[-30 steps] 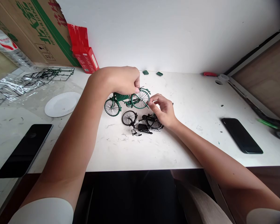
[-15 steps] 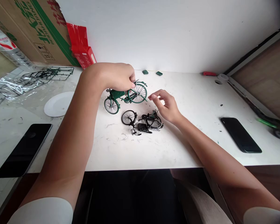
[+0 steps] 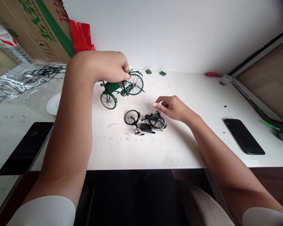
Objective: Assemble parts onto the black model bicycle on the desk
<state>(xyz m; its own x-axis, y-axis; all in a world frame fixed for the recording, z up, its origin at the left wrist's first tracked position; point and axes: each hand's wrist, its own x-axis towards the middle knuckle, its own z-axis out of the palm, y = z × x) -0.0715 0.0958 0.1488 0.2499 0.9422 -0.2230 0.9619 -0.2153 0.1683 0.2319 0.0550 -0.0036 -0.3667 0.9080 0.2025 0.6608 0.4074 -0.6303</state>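
Note:
My left hand (image 3: 106,66) pinches the green model bicycle (image 3: 121,89) near its handlebar and holds it tilted just above the white table (image 3: 191,138). A black model bicycle (image 3: 145,121) lies on its side on the table in front of it. My right hand (image 3: 173,107) hovers just right of the black bicycle's rear wheel, thumb and forefinger drawn close together, with nothing that I can make out between them.
A black phone (image 3: 244,136) lies at the right, a dark tablet (image 3: 25,147) at the left edge. A white paper plate (image 3: 53,105), plastic part frames (image 3: 44,71), a cardboard box (image 3: 35,28) and a red carton (image 3: 81,34) sit at the back left. Two small green pieces (image 3: 155,72) lie by the wall.
My left hand has carried the green bicycle up and to the left, away from the black one. My right hand let go of its wheel and dropped toward the black bicycle.

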